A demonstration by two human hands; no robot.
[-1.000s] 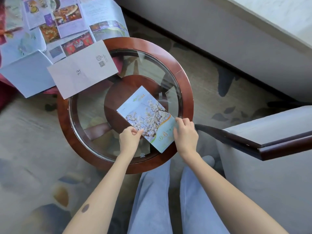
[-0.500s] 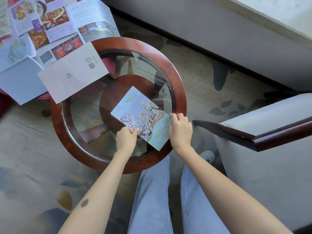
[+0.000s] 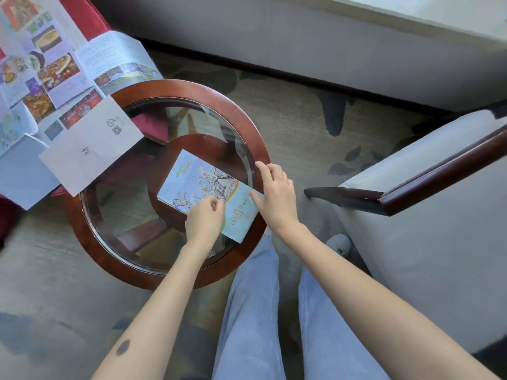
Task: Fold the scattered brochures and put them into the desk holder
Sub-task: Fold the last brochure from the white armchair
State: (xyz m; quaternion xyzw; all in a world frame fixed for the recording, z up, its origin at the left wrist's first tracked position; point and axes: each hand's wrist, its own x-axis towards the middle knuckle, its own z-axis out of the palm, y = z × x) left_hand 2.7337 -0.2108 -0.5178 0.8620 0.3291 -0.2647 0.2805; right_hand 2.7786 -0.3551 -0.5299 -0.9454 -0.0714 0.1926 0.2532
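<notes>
Since the folded blossom-print paper brochure [image 3: 197,179] runs 10-to-4 o'clock, both hands meet its 4 o'clock end: right hand [image 3: 274,193] thumb-pressing, fingers loose; left hand [image 3: 204,219] bunched on it, grip unclear.

My left hand [image 3: 204,220] hides the blossom brochure [image 3: 200,179]'s near edge on the round glass table [image 3: 241,124]. Far left of the table, I see open food brochures [image 3: 49,67] cut off, print unreadable.

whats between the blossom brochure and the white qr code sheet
Just bare table glass from the brochure to the sheet, per the head view.
</notes>
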